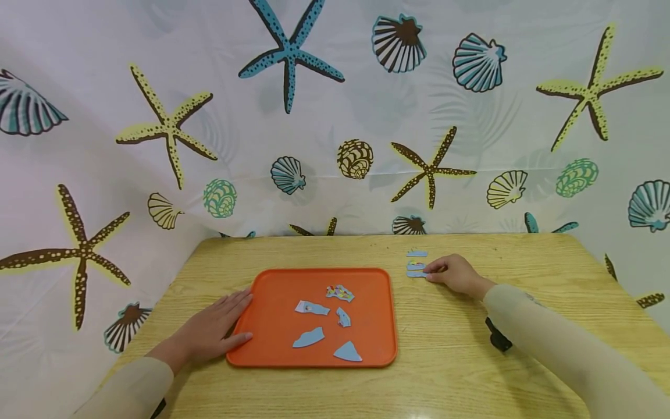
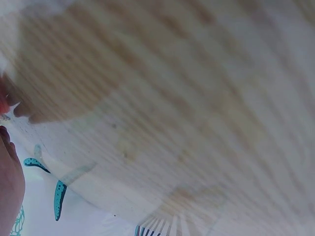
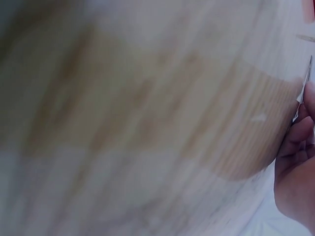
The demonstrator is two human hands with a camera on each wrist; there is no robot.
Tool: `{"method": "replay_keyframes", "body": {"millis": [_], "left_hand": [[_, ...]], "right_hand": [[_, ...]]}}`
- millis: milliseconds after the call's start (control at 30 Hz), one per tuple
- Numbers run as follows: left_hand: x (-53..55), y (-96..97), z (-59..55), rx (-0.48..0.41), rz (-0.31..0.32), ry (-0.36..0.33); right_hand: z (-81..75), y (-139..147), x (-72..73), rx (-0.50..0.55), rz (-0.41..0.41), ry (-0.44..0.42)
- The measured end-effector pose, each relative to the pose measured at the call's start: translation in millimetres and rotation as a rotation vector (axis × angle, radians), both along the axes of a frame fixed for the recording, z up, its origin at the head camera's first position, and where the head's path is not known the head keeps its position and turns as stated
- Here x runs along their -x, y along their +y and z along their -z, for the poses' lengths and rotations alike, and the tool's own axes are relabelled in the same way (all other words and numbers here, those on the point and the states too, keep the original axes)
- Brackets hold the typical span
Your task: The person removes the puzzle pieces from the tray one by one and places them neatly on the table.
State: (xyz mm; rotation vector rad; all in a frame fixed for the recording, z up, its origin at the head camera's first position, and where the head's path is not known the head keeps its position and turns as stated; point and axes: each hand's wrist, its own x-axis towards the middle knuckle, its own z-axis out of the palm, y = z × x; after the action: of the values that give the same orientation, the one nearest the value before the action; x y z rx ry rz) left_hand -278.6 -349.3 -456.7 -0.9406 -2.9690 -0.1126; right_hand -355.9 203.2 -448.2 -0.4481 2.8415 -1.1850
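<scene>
An orange tray [image 1: 312, 361] lies on the table with several flat, irregular light-blue cut pieces in it. One of these is a multicoloured piece [image 1: 341, 293], another a plain triangular piece [image 1: 348, 352]. My left hand [image 1: 211, 326] rests on the tray's left rim, its fingers extended. Beyond the tray's right side, my right hand [image 1: 456, 274] pinches the right end of a narrow light-blue piece [image 1: 416, 274] between thumb and fingers. Just behind it lie a strip with a yellow print [image 1: 416, 265] and, farther back, another light-blue strip [image 1: 417, 254]. The right wrist view shows the pinched piece [image 3: 308, 73] edge-on.
The wooden table [image 1: 471, 361] runs back to a white cloth [image 1: 335, 203] printed with starfish and shells, which also hangs at both sides. A black strap [image 1: 497, 334] hangs below the right wrist.
</scene>
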Motion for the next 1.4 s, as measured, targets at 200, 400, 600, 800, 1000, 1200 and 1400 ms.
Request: {"method": "replay_keyframes", "body": {"millis": [200,400,600,800,1000,1200,1400], "left_hand": [[-0.8,0.4,0.3,-0.018,0.014,0.015],[-0.5,0.4,-0.1,-0.017,0.016,0.012],[0.8,0.6,-0.7,-0.006,0.01,-0.005],[0.6,1.4,-1.3,-0.012,0.018,-0.007],[-1.3,3.5,-3.7,-0.013,0.021,-0.009],[-2.5,4.7,-4.6,-0.016,0.014,-0.02],[-0.6,2.7,-2.2,-0.017,0.009,-0.015]], "right_hand": [[-0.9,-1.4,-1.1,-0.001,0.007,-0.003],[-0.9,-3.0,-1.3,-0.005,0.017,0.001],[0.1,-3.1,-1.1,-0.005,0.019,0.006],[1.1,-3.5,-0.7,0.005,0.023,0.001],[1.4,-2.8,-0.6,0.032,0.041,-0.015],[-1.4,-3.0,-2.6,0.043,0.059,-0.032],[-8.9,-10.5,-6.8,0.093,0.054,-0.038]]}}
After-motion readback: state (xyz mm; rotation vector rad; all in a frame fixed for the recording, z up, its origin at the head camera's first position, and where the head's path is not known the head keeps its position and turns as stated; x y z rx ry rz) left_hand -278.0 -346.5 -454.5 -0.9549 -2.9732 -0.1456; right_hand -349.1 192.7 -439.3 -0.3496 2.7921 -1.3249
